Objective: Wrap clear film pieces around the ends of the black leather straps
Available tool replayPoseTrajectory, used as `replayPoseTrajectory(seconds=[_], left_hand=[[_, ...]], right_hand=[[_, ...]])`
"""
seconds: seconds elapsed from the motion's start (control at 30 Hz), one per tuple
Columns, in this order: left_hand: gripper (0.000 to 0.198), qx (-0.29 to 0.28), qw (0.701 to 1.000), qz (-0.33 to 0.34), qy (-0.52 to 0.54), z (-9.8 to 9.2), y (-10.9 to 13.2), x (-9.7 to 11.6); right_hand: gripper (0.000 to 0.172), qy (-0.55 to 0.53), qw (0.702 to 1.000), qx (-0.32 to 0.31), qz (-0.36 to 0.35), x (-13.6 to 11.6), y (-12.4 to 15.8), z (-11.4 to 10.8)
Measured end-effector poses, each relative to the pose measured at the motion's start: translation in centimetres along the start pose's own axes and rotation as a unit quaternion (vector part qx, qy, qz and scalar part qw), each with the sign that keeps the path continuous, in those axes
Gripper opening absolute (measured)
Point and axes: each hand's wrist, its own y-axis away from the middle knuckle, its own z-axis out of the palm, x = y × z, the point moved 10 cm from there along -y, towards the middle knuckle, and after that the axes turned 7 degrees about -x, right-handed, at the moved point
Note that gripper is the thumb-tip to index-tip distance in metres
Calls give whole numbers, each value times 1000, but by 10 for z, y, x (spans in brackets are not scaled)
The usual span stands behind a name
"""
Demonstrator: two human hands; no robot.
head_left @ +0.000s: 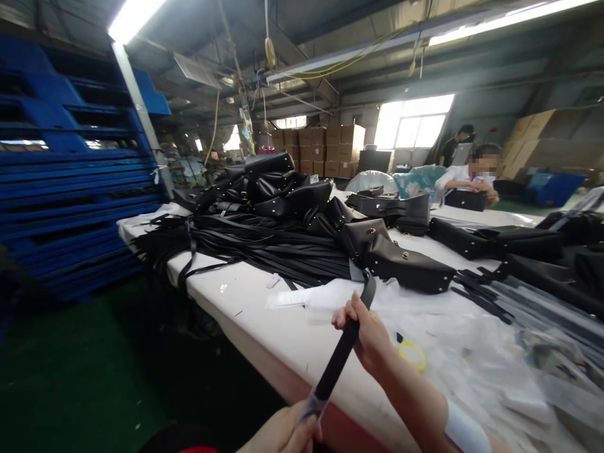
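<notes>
A flat black strap [338, 360] runs slantwise between my two hands over the near table edge. My left hand [293, 428], low in the view, is closed round its lower end, where a bit of clear plastic wrap [315, 402] shows. Higher up, my right hand [365, 330] grips the strap with the thumb laid along it, and the top end curls over beyond the fingers. Just past that hand lie a white plastic sheet [325, 299] and a black bag [408, 264] with metal studs. Many more black straps [264, 248] lie in a long bundle to the left.
Black bags [278, 189] are heaped at the table's far left. Clear plastic bags [491, 371] and a yellow ring [413, 356] lie at right. Blue pallets [70, 220] are stacked left. Across the table a person [467, 179] handles a black bag; another stands behind.
</notes>
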Motion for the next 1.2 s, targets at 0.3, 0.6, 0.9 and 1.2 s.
replayPoseTrajectory(seconds=[0.3,0.6,0.9,1.2], left_hand=[[57,32,995,38,82,0,-34,36],[57,-7,999,-31,9,12,-13,2],[57,51,997,49,42,-5,-31,41],[66,18,994,-46,98,15,-16,-23]], right_hand=[[63,120,985,-89,83,65,47,40],[55,48,998,-25,-32,-14,2,-2],[65,136,969,-173,112,67,45,52],[58,164,979,-120,-7,22,17,30]])
